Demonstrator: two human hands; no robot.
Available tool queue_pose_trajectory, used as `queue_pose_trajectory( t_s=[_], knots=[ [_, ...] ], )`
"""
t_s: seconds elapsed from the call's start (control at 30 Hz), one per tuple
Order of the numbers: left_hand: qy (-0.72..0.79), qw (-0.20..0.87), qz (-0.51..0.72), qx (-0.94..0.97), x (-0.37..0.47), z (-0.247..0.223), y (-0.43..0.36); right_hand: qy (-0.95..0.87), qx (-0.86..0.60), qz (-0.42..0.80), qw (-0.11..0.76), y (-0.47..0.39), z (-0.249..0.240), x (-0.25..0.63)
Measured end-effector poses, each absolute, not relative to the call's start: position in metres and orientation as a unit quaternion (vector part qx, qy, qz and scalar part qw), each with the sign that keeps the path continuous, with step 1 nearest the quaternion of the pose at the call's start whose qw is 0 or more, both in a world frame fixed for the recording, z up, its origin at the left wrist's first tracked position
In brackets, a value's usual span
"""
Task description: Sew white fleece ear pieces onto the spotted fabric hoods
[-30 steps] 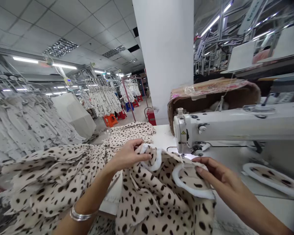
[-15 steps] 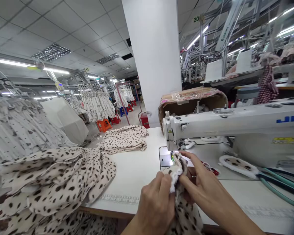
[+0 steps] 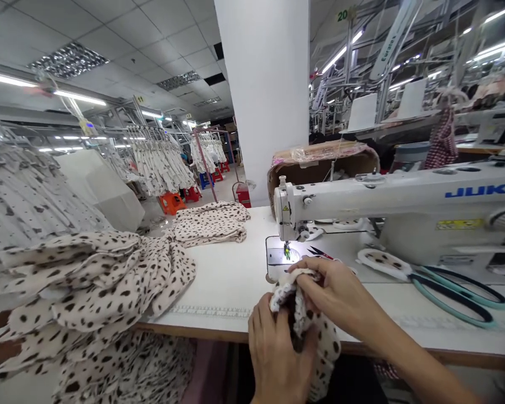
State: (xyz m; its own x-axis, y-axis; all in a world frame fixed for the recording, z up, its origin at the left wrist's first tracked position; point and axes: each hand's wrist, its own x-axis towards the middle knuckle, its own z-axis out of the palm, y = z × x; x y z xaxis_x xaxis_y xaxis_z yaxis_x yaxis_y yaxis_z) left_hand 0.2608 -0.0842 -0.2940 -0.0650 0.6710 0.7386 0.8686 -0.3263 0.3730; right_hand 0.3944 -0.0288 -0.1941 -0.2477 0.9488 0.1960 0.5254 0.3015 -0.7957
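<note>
White tabletop (image 3: 223, 275) bearing a sewing machine (image 3: 387, 196)
Spotted cloth (image 3: 328, 345) is held bunched at the near edge, before the machine; the left hand (image 3: 275, 350) has fingers curled closed around it, the right hand (image 3: 336, 289) pinches it between thumb and fingers. Small snips (image 3: 322, 254) lie beyond.

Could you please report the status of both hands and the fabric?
Left hand, right hand: both holding spotted fabric. Fabric not under presser foot. Snips lying just beyond right hand.

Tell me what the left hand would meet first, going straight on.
Past the spotted fabric it grips, the left hand would probably meet the presser foot of the sewing machine; depth is unclear.
</note>
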Motion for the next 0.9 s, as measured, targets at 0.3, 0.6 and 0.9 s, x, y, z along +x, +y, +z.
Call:
queue_pose_trajectory(
  t_s=[0.3,0.6,0.9],
  knots=[
    [-0.443,-0.022,-0.557,-0.702,0.235,-0.255,-0.103,-0.839,-0.396,-0.038,0.372,-0.04,-0.166,0.432],
    [-0.397,0.004,-0.577,-0.714,0.229,-0.262,-0.114,-0.872,-0.358,-0.022,0.333,-0.061,-0.198,0.471],
    [-0.318,-0.059,-0.575,-0.752,0.244,-0.269,-0.122,-0.746,-0.383,0.293,0.46,-0.074,-0.193,0.465]
  ],
)
